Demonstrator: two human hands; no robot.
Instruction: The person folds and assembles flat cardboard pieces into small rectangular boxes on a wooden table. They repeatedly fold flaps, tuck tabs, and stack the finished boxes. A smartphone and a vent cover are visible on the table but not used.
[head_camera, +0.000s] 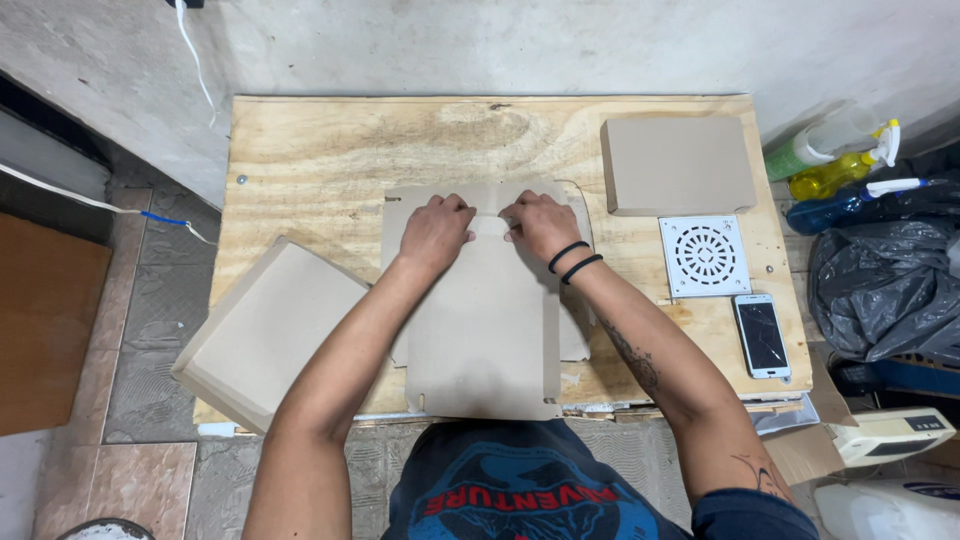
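A flat die-cut brown cardboard blank (485, 330) lies in the middle of a plywood table (330, 150). My left hand (435, 232) and my right hand (540, 225) press side by side on its far end, fingers curled over a flap there. My right wrist carries two black bands. A folded cardboard box (678, 163) sits at the far right of the table. To my left, a stack of flat cardboard blanks (268, 330) overhangs the table edge.
A white square drain grate (704, 255) and a phone (762, 335) lie on the right side of the table. Spray bottles (835, 160) and a black plastic bag (885, 285) sit beyond the right edge. A white cable (195, 55) hangs on the wall.
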